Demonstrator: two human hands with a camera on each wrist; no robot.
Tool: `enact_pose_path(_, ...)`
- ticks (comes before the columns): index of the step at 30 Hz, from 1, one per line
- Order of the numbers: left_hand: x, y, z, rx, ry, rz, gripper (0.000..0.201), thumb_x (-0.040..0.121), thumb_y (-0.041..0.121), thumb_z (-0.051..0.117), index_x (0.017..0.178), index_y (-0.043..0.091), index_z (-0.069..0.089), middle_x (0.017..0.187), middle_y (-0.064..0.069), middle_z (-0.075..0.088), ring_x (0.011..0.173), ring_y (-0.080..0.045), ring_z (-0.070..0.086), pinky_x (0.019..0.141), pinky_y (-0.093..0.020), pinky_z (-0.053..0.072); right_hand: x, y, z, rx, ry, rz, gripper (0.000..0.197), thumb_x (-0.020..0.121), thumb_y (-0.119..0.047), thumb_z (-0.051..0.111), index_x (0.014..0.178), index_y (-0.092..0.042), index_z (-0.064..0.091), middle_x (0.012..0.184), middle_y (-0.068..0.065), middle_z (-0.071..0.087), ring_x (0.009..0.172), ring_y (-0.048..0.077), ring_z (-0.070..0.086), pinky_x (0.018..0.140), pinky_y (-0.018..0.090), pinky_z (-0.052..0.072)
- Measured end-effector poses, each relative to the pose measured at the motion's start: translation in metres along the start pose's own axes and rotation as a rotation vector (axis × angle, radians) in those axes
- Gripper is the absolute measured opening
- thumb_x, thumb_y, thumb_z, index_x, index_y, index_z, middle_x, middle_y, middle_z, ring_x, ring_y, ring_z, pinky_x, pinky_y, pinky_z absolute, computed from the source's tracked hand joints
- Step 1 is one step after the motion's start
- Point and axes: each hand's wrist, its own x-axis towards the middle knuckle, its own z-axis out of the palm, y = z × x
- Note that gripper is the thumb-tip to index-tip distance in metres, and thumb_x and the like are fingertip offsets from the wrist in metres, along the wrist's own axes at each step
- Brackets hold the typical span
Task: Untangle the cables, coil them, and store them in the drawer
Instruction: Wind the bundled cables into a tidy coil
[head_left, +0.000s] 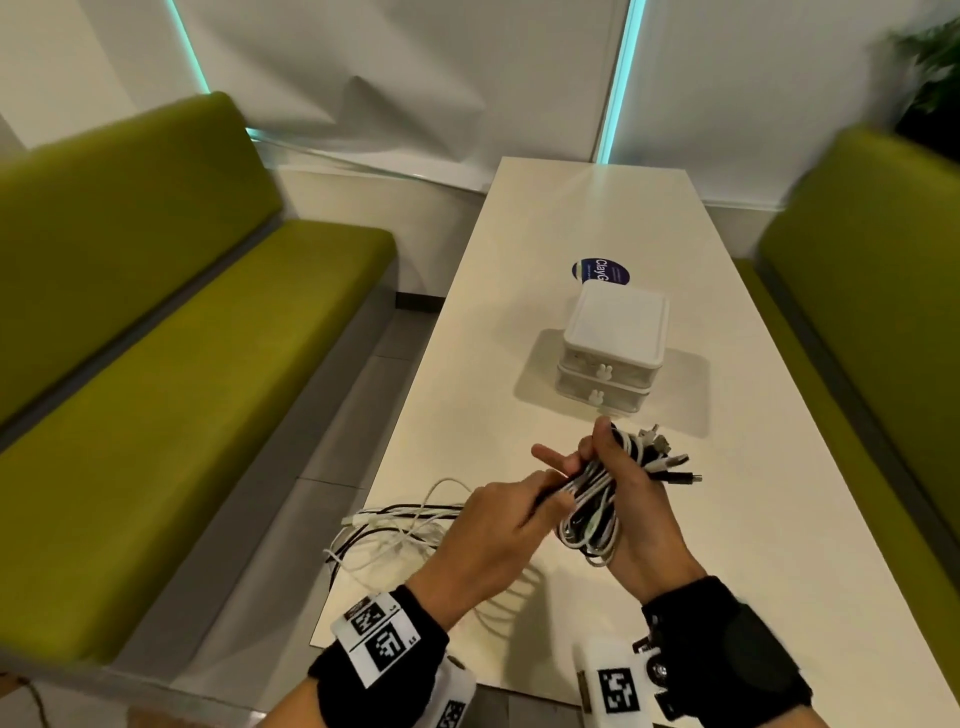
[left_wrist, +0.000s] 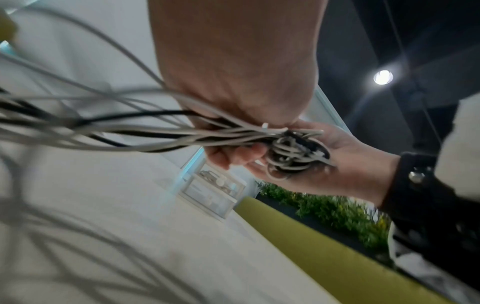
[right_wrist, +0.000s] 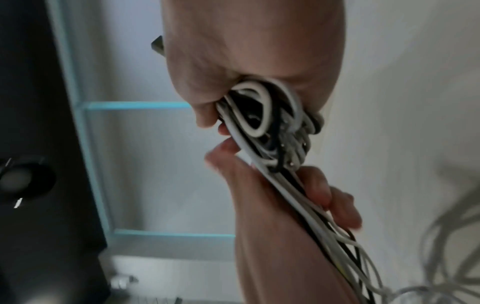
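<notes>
A half-wound coil of white and black cables (head_left: 592, 519) sits in my right hand (head_left: 638, 493), which grips it above the table; several plug ends (head_left: 670, 462) stick out past the fingers. My left hand (head_left: 511, 525) pinches the strands running into the coil. The loose remainder of the cables (head_left: 395, 525) lies in a tangle near the table's left edge. In the left wrist view, strands (left_wrist: 103, 131) run from the left hand (left_wrist: 233, 82) to the coil (left_wrist: 293, 156). In the right wrist view, the right hand (right_wrist: 246, 51) is curled round the coil (right_wrist: 262, 115). A white two-drawer unit (head_left: 613, 353), both drawers closed, stands beyond the hands.
The long white table (head_left: 571, 223) carries a round blue sticker (head_left: 597, 270) behind the drawer unit. Green benches flank it on the left (head_left: 156, 364) and right (head_left: 883, 312). A plant (head_left: 930, 67) stands at the far right.
</notes>
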Motion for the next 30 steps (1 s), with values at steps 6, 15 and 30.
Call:
enact_pose_path(6,0.009,-0.012,-0.030,0.153,-0.248,-0.010,0.056,0.072,0.078,0.052,0.073,0.022,0.056,0.050,0.008,0.046,0.049,-0.007,0.041,0.055,-0.030,0.033,0.000,-0.005,0.001,-0.031,0.061,-0.029,0.044,0.089,-0.040,0.061,0.060,-0.012,0.044,0.050,0.004,0.035,0.041,0.019,0.040,0.051,0.036,0.050)
enact_pose_path(15,0.024,-0.047,-0.078,-0.060,-0.435,-0.271,0.028,0.084,0.047,0.070,0.081,0.020,0.061,0.053,0.005,0.053,0.050,-0.012,0.043,0.055,-0.027,0.034,0.016,-0.019,-0.004,0.029,0.072,-0.147,0.034,0.086,-0.033,0.064,0.063,-0.013,0.047,0.050,0.000,0.029,0.039,0.015,0.033,0.055,0.035,0.047)
enact_pose_path(30,0.027,-0.080,-0.083,0.200,-0.415,-0.305,0.027,0.086,0.039,0.069,0.088,0.032,0.043,0.080,0.013,0.069,0.058,-0.013,0.047,0.055,-0.033,0.043,0.028,-0.019,-0.022,0.037,0.123,-0.217,0.035,0.084,-0.034,0.066,0.060,-0.015,0.048,0.050,0.000,0.031,0.041,0.016,0.034,0.055,0.031,0.039)
